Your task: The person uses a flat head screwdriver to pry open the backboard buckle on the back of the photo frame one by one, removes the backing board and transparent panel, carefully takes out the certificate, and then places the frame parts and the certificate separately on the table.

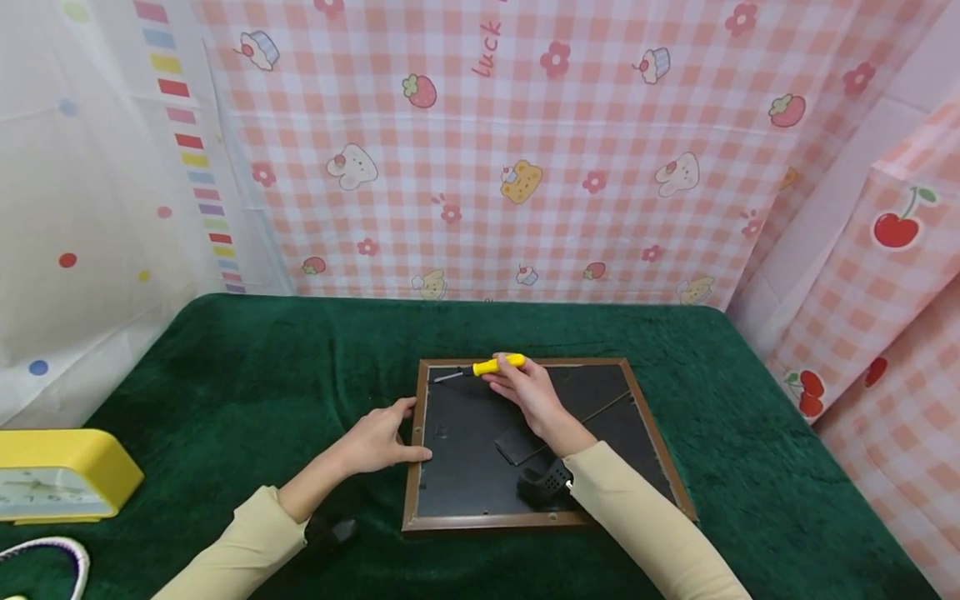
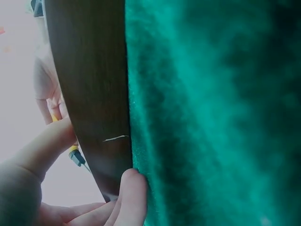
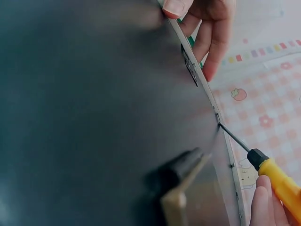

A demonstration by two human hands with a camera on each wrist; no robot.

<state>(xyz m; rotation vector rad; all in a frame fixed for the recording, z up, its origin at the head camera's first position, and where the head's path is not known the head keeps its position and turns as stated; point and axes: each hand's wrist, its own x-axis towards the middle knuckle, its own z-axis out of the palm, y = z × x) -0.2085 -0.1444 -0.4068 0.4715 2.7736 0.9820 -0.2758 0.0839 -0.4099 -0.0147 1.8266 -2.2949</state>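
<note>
A picture frame [image 1: 480, 522] with a brown wooden border lies back side up, its black backing board [image 1: 457, 479] showing. My left hand [image 1: 378, 437] grips the left border, thumb over the top edge and fingers along the outer side [image 2: 94, 84]. In my right hand [image 1: 534, 400] is a screwdriver [image 1: 495, 365] with a yellow handle, held near the frame's upper left corner. Its metal tip [image 3: 225, 129] meets the inner edge of the border, beside small dark tabs [image 3: 232, 165], in the right wrist view. A folding stand leg [image 1: 504, 452] lies on the backing, partly hidden by my right forearm.
Dark green plush cloth [image 1: 225, 375] covers the table. A yellow clock [image 1: 71, 454] stands at the left edge, with a white rope-like loop [image 1: 71, 546] in front of it. Pink checked curtain [image 1: 480, 150] hangs behind the table.
</note>
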